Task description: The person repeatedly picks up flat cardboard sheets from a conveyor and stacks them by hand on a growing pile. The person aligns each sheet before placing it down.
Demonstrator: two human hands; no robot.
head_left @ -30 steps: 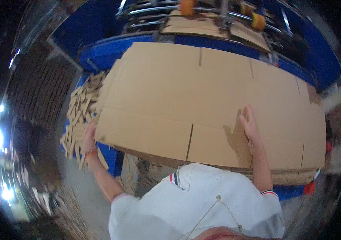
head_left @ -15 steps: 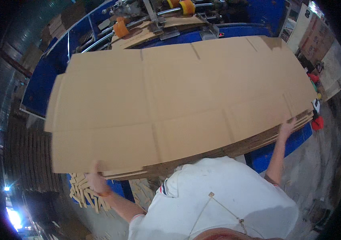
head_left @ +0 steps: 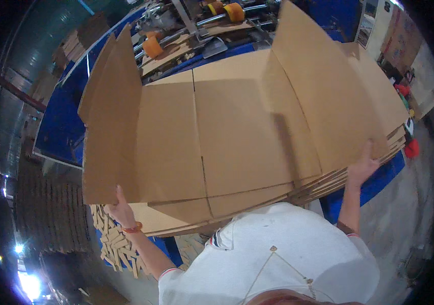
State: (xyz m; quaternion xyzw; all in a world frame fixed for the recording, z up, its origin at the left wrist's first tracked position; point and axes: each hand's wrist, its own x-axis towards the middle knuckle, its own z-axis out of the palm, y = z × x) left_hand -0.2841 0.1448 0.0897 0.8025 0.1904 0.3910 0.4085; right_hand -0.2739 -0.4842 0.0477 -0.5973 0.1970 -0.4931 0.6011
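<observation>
- Left hand [head_left: 120, 209] grips the near left edge of a stack of flat cardboard sheets [head_left: 237, 132] — thumb on top, fingers curled under and hidden. An orange band sits at the wrist.
- Right hand [head_left: 363, 165] is at the stack's near right corner, fingers spread against the sheet edges, pressing in from the side; the two hands seem to brace the stack between them.
- Stack sits just ahead of the person's chest, its near edge over a blue machine table [head_left: 374, 183]. The outer panels at left and right fold upward, probably from the squeeze at both ends.
- Below the left hand — a heap of narrow cardboard offcuts [head_left: 112, 244] on the floor.
- Red objects [head_left: 411, 147] lie past the stack's right corner; kind unclear.
- Far edge: conveyor with orange rollers [head_left: 235, 10], more sheets lying on it — the raised panels block much of that view.
</observation>
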